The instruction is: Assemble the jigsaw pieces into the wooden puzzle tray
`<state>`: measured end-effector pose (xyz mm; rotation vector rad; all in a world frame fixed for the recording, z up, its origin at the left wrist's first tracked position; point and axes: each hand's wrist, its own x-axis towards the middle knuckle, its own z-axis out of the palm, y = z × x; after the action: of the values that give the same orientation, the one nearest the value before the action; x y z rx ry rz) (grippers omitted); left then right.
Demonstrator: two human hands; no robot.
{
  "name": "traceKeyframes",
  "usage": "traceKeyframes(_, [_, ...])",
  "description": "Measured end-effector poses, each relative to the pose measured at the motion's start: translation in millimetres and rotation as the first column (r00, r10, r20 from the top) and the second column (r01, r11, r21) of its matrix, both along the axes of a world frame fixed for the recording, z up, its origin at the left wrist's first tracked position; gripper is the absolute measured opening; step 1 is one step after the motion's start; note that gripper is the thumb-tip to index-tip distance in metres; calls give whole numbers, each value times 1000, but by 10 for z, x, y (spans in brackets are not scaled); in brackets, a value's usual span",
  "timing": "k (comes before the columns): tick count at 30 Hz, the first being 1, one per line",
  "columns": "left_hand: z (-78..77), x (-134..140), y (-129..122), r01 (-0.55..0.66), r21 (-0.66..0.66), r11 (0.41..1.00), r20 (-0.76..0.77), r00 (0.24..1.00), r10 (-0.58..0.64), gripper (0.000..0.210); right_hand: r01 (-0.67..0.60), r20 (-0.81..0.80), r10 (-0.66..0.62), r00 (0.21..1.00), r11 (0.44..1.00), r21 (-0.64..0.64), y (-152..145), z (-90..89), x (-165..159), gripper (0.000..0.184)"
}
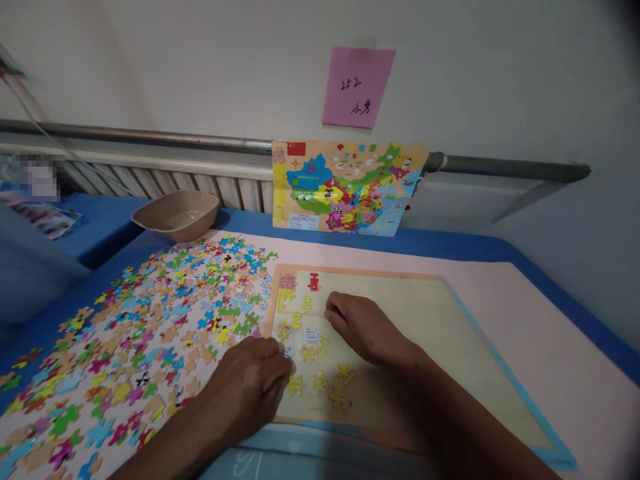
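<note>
My left hand is closed at the left edge of the puzzle board, pinching a small white-and-blue puzzle piece at its fingertips. Curled over the middle of the board, my right hand is closed too; whatever its fingers may hold is hidden. Between and below the hands lie several loose yellow pieces and a white text piece. A red piece sits near the board's top left, with joined yellow pieces along the left border.
A large spread of mixed puzzle pieces covers the left of the table. Behind it stands a beige bowl. A colourful map picture leans upright against the metal rail. A pink note is taped to the wall.
</note>
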<state>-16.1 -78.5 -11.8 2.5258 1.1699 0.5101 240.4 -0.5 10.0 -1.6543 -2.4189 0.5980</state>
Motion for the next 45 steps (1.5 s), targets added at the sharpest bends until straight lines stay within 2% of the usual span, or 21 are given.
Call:
traceKeyframes(4, [-18,23,-13,-20,-45,999,8,1000,20,22,-1,-2,1,1000,1000,-1,-1,1,-1,14])
traceKeyframes(11, [87,-27,-17,-71,-105,992,2,997,72,17,-1,-14,1,1000,1000,3,-14,14,0,16])
traceKeyframes(21, [-12,60,-63,-63,-97,993,-15,998,62,16,8,-16,-8,1000,1000,11,-5,-6,-3,15])
traceKeyframes(45, [-15,79,-92,-42,-98,994,-61,998,36,14,13,12,-13,1000,1000,0,-14,29,-19,16])
